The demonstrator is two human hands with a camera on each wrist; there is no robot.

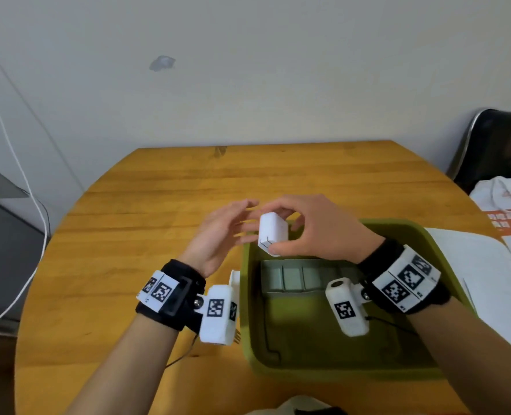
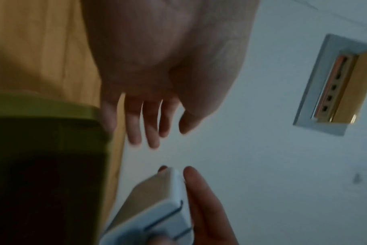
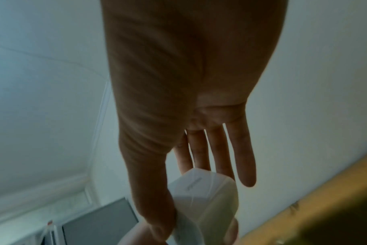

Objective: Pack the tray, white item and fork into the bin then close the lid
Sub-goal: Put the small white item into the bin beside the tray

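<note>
The white item [image 1: 273, 234], a small white block like a charger plug, is held up in the air by the right hand [image 1: 314, 229], just over the far left edge of the green bin [image 1: 445, 259]. It is pinched between the thumb below and the fingers on top. The left hand [image 1: 218, 235] is kept wide, with its fingers stretched out just beside the block, and nothing is held by it. A grey tray [image 1: 293, 280] with little square pockets is seen lying inside the bin. The bin is set on a round wooden table [image 1: 158, 205]. A white lid [image 1: 487, 265] is laid on the table, right of the bin. The tips of a fork [image 1: 238, 335] are seen left of the bin, mostly hidden by the left wrist camera.
</note>
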